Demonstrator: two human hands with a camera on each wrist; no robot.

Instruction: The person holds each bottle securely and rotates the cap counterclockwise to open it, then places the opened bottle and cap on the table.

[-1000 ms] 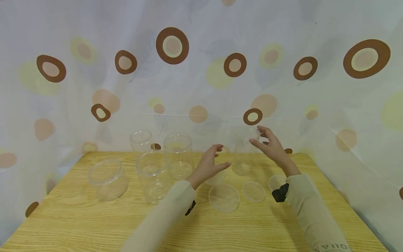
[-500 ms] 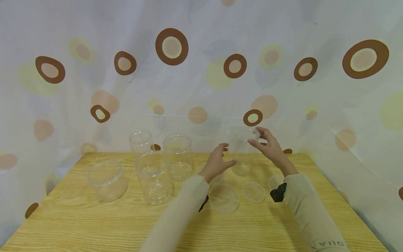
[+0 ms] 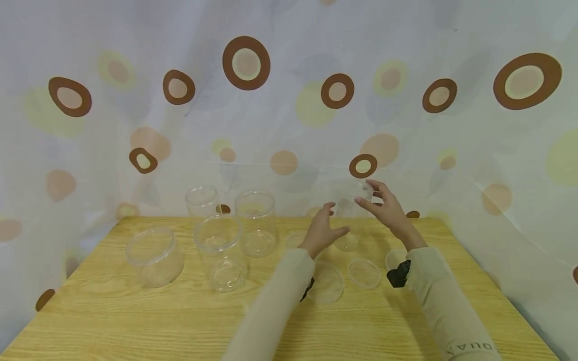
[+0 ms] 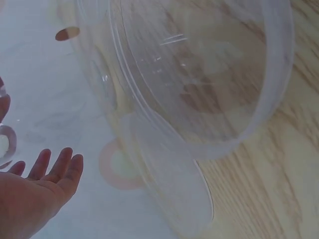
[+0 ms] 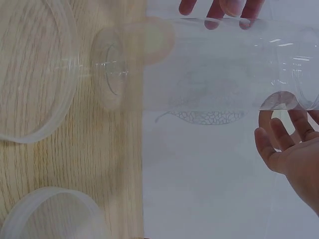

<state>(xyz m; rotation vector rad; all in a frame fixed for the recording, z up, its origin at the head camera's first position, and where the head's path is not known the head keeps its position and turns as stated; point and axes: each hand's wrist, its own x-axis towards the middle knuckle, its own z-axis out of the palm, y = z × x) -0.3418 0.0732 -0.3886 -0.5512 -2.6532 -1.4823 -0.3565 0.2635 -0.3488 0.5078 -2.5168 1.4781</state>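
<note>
A tall clear jar stands at the back right of the table. My right hand holds it near its top rim, thumb in front and fingers behind. My left hand is at the jar's left side, its thumb and fingers spread apart in a loose curve. In the right wrist view, the left fingertips overlap the jar's edge; whether they touch is unclear. Flat clear round lids lie before the jar, among them a large lid partly behind my left sleeve and a smaller lid.
Several open clear jars stand on the left: a wide low jar, a front jar, a rear jar and a smaller one behind. The wooden table ends at a patterned cloth.
My left hand has moved right, from beside the lids to the tall jar's left side. My right hand stays at the jar's top, and the jar keeps its place.
</note>
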